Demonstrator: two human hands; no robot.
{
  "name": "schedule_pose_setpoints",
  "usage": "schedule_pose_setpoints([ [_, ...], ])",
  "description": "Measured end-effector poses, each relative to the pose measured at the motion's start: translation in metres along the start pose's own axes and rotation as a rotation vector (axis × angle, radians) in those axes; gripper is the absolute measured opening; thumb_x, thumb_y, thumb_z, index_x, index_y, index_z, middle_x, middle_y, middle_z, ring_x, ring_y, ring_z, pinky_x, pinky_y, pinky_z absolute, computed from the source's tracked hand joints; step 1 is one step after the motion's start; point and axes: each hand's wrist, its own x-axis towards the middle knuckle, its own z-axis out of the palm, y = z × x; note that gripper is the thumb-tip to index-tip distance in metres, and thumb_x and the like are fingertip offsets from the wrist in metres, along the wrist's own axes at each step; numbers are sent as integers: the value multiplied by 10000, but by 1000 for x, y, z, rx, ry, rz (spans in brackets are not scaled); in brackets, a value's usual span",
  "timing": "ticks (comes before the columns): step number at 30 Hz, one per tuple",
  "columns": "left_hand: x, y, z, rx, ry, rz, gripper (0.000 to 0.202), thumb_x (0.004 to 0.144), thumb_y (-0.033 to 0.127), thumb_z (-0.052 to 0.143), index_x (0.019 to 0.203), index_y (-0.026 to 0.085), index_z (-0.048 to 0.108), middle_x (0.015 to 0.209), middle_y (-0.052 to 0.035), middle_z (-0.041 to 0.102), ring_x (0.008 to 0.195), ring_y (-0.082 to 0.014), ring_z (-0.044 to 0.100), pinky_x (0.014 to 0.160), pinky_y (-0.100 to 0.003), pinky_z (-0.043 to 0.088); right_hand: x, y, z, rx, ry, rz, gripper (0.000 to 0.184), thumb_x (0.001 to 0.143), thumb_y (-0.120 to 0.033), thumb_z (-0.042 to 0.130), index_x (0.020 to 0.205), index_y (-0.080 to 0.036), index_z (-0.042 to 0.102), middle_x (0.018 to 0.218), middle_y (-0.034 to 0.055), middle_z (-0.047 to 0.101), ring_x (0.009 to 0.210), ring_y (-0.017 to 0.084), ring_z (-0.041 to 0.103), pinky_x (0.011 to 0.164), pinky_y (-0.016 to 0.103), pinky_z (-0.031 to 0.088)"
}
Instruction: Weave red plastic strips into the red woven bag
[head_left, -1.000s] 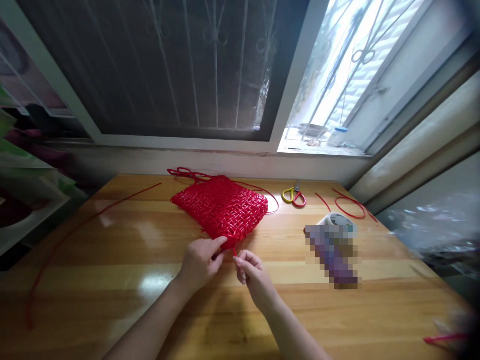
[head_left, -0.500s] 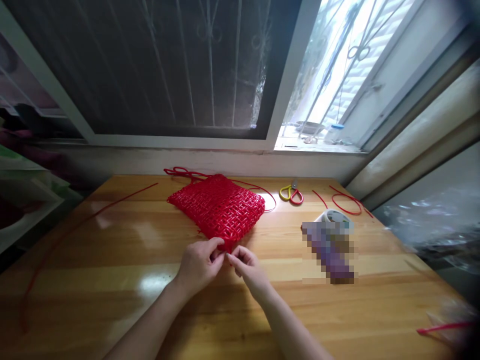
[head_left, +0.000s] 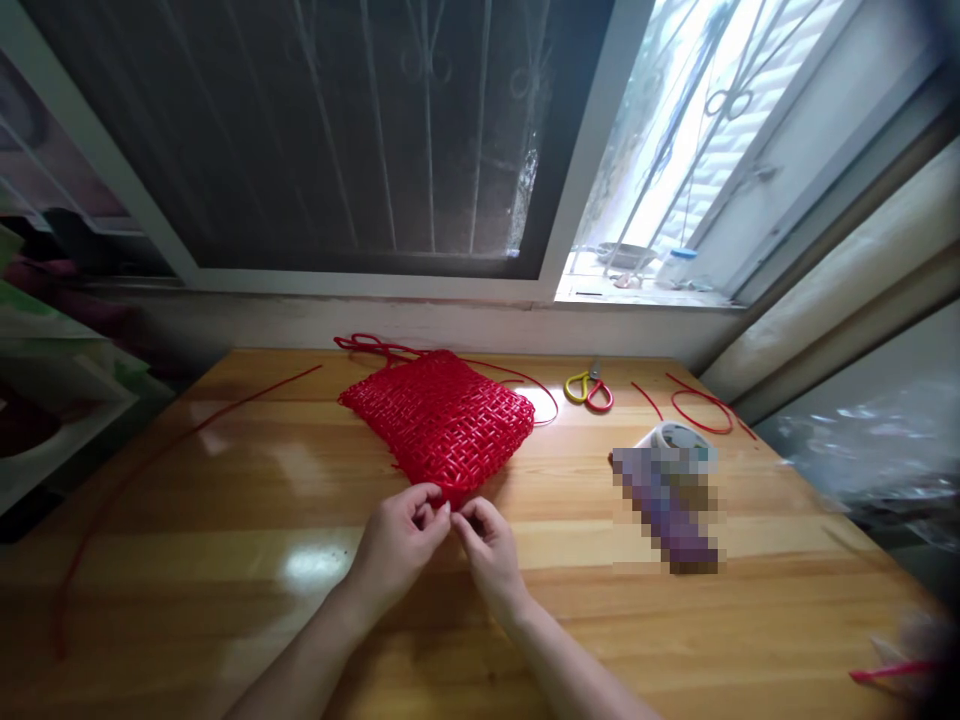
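Note:
A red woven piece (head_left: 442, 415), like a flat bag or basket of glossy cord, lies on the wooden table with one corner pointing at me. My left hand (head_left: 401, 535) pinches that near corner between thumb and fingers. Right beside it, my right hand (head_left: 487, 550) is closed in a pinch at the same corner, its fingertips almost touching the left thumb. Whatever sits between the right fingertips is too small to make out. Red cord loops (head_left: 367, 345) trail from behind the far side of the woven piece.
Scissors (head_left: 589, 390) with yellow and red handles lie at the back right. Nearby are a tape roll (head_left: 679, 445), a blurred-out purple item (head_left: 667, 515) and loose red cord (head_left: 705, 408). A long red strand (head_left: 187, 430) curves along the left. The window (head_left: 360, 150) stands behind the table (head_left: 225, 560).
The right hand's fingers have curled and shifted slightly at the corner. The left hand keeps its pinch there. The whole view has moved a little.

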Motion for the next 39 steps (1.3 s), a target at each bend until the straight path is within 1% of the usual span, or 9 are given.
schedule_pose_setpoints([
  [9,1,-4,-1,-194,-24,-81,190,712,309,555,735,121,570,515,68,331,485,-64,302,465,-179,279,0,7,5,102,-15,41,265,749,-380,564,596,-192,455,571,-34,417,565,110,383,523,219,317],
  [15,2,-2,-2,-241,-48,-123,197,701,318,549,719,122,562,508,73,312,480,-62,281,459,-178,257,1,-4,-1,-26,-31,-95,189,759,-262,549,605,-184,471,604,-23,439,580,111,397,553,229,327],
  [21,-1,-10,1,-242,-55,-149,179,699,307,550,696,128,556,521,70,317,481,-61,288,459,-176,253,2,-19,-6,-100,-102,-178,188,772,-238,546,600,-184,493,606,-12,462,579,116,415,542,236,337],
  [25,-3,-13,2,-204,-30,-109,186,733,322,536,746,137,551,531,70,324,485,-64,315,472,-177,286,2,-21,-7,-131,-57,-198,169,792,-242,539,633,-188,516,623,-4,484,586,121,438,543,240,357],
  [27,-3,-16,1,-186,-27,-80,187,746,325,531,780,142,554,534,66,350,489,-71,346,481,-180,312,1,-23,-10,-161,-84,-236,143,802,-235,531,665,-190,531,651,6,505,607,127,461,556,245,377],
  [31,-4,-21,-1,-144,-39,6,181,775,278,484,860,144,572,656,7,526,601,-109,491,564,-205,397,0,-32,-20,-249,-141,-353,39,793,-205,542,823,-199,566,739,28,534,670,149,497,605,265,417],
  [34,-5,-21,-3,-50,-42,66,187,773,220,456,893,148,580,719,-17,584,631,-121,527,576,-212,408,2,-38,-24,-341,-75,-447,191,807,-180,522,992,-209,560,849,58,539,740,164,504,657,287,434],
  [36,-7,-18,-3,31,-84,113,188,755,188,459,901,163,575,671,3,571,571,-109,508,537,-203,393,6,-40,-25,-418,-83,-502,169,820,-174,508,964,-220,584,866,63,540,785,175,502,690,302,433],
  [39,-9,-13,1,201,-106,214,221,696,230,569,913,191,558,629,29,557,538,-111,499,519,-205,377,17,-46,-26,-482,-123,-550,115,830,-176,500,791,-218,600,791,46,544,779,178,490,696,308,421],
])
